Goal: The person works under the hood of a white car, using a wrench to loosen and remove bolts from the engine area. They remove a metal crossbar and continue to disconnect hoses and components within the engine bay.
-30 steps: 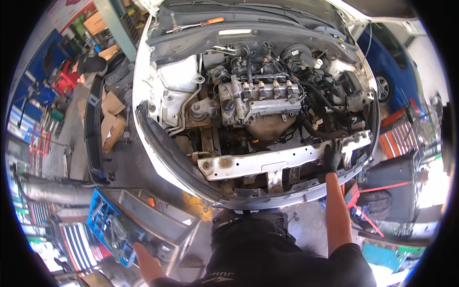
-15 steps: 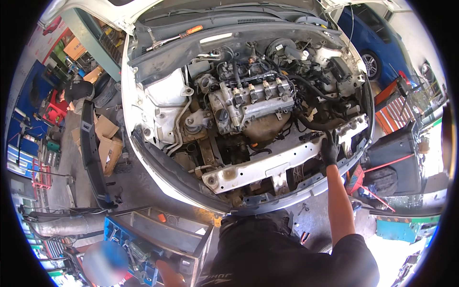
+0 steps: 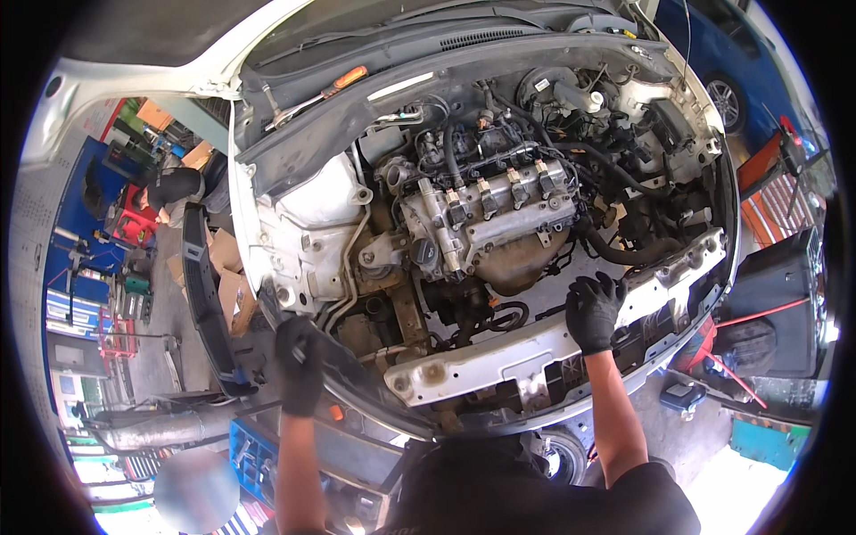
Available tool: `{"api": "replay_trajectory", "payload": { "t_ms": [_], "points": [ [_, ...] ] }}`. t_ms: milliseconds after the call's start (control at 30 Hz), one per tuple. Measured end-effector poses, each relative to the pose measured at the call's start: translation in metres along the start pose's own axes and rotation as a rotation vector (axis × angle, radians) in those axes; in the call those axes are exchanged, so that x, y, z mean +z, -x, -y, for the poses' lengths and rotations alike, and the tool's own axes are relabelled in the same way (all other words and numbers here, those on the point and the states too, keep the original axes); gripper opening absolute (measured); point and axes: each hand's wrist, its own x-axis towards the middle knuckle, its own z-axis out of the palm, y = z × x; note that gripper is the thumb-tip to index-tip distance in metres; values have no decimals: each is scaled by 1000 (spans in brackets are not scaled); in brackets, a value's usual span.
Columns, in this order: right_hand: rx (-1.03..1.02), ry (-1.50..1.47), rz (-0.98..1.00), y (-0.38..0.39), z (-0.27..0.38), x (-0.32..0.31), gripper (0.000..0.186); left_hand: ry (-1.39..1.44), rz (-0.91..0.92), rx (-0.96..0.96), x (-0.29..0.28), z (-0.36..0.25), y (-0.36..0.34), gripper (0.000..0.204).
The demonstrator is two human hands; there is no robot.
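Observation:
In front of me is the open engine bay of a white car, with the bare engine [image 3: 504, 201] in the middle. My right hand [image 3: 596, 312], in a black glove, is on the white radiator support bar [image 3: 481, 361], its fingers bent over the far edge. My left hand [image 3: 300, 379], also black-gloved, is raised near the front left corner of the car, beside the fender edge [image 3: 349, 361]. Motion smears its fingers; a small greyish patch shows at them, and I cannot make out whether it is something held.
An orange-handled tool [image 3: 346, 80] lies below the windshield. A black bumper beam [image 3: 207, 294] stands by cardboard boxes [image 3: 234, 290] at left. A blue tool tray [image 3: 252, 455] is at lower left. Another person [image 3: 174, 189] bends over farther back. A red tool chest [image 3: 774, 201] stands right.
My left hand has come up from the lower left, near the tool tray, to the car's corner. The right hand has slid left along the bar. The view has shifted.

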Motion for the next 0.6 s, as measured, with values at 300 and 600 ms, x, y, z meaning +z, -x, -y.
{"api": "replay_trajectory", "payload": {
  "t_ms": [300,600],
  "points": [
    [-45,23,-20,-25,5,8,15,152,534,44,270,92,-289,22],
    [-29,48,11,-34,12,9,19,649,770,-351,354,86,-359,12]
  ]
}}
